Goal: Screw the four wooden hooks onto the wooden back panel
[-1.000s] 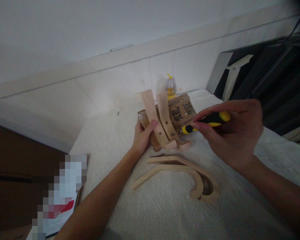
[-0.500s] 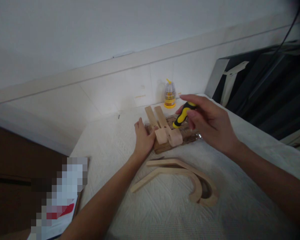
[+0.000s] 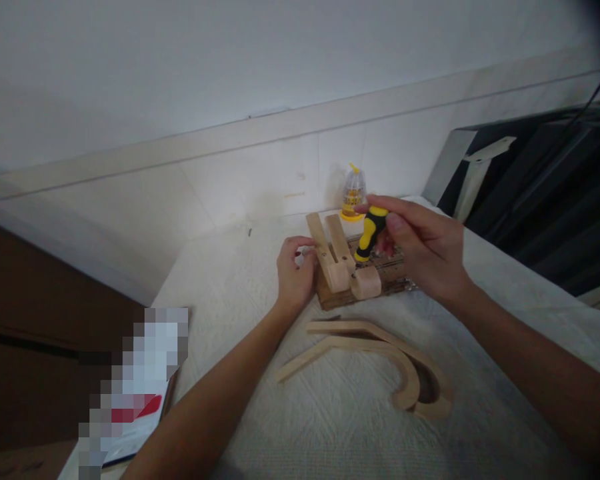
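Screwdriver (image 3: 371, 235): gripped by right hand (image 3: 425, 250) over cardboard (image 3: 392, 273).
Left hand (image 3: 296, 275): curled beside cardboard; grasp cannot be verified.
Wooden hooks (image 3: 337, 237): best firmly steadied.

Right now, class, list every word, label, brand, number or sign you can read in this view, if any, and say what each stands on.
No text can be read for certain.
Clear container with a yellow base: dark marks on yellow, too small to read.
Brown package: dark print, too blurred and partly covered to read.
Flat sheet at lower left: a red patch, largely pixelated; no words readable.
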Available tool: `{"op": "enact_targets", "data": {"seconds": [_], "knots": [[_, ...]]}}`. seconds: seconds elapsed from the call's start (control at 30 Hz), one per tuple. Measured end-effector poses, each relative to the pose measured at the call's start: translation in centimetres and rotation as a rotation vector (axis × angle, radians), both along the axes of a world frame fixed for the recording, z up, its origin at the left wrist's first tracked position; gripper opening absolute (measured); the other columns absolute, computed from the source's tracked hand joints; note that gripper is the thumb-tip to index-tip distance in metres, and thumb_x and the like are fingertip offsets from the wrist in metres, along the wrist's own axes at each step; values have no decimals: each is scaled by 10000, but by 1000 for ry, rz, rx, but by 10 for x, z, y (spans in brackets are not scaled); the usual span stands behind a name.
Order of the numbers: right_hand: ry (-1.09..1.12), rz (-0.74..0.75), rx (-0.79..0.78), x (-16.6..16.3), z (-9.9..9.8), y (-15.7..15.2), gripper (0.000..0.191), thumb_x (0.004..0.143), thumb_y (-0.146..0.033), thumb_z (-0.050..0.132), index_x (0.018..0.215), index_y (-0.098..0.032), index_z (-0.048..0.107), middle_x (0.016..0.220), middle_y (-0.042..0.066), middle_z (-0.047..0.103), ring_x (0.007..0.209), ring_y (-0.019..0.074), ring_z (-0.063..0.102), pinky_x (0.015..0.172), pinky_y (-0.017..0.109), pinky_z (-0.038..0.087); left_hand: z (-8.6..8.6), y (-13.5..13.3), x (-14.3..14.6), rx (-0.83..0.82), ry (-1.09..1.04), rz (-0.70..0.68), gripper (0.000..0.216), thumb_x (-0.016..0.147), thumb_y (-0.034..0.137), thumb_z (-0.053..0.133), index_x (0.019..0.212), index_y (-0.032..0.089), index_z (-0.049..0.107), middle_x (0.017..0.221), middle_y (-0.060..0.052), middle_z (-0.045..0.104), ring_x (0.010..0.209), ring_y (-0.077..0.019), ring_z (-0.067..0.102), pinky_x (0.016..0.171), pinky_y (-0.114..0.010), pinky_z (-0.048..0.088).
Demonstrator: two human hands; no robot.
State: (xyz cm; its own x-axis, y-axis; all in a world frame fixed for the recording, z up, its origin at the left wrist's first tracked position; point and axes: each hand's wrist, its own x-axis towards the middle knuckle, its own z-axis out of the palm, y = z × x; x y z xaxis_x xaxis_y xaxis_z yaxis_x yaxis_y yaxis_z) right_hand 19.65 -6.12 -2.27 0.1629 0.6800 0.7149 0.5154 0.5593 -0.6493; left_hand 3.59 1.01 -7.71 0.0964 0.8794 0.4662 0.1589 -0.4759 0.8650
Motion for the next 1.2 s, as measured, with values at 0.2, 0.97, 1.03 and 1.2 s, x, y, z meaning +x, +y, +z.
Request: {"op": "enact_targets", "data": {"seconds": [0.2,0.97,1.03,1.2], "knots": [[61,-12,23,2,-3,-4,287,904,-368,451,1123,-298,622,874,17,704,457,91,533,398,253,446,-12,15,-3,-238,-55,-64,494,679,186,611,1152,181,468,1185,-106,524,1053,-206,520,907,-358,423],[204,214,-22,12,-4,-13,293,767,-279,644,1057,-254,608,936,42,711,695,123,666,487,217,517,12,2,-23,-507,138,-619,411,645,278,696,1045,193,648,1076,-74,678,869,-207,645,789,-340,509],[215,207,-16,13,-6,-11,306,765,-263,643,1068,-259,607,982,46,705,695,119,664,486,214,513,5,3,-21,-514,87,-601,411,646,276,690,1043,179,644,1086,-84,671,884,-219,642,813,-361,505],[207,168,-27,15,-11,-5,321,774,-268,632,1094,-269,598,1028,44,694,628,105,634,456,218,499,-4,7,-17,-403,-33,-366,366,699,303,654,1042,179,628,1085,-75,669,974,-228,621,900,-390,476]]}}
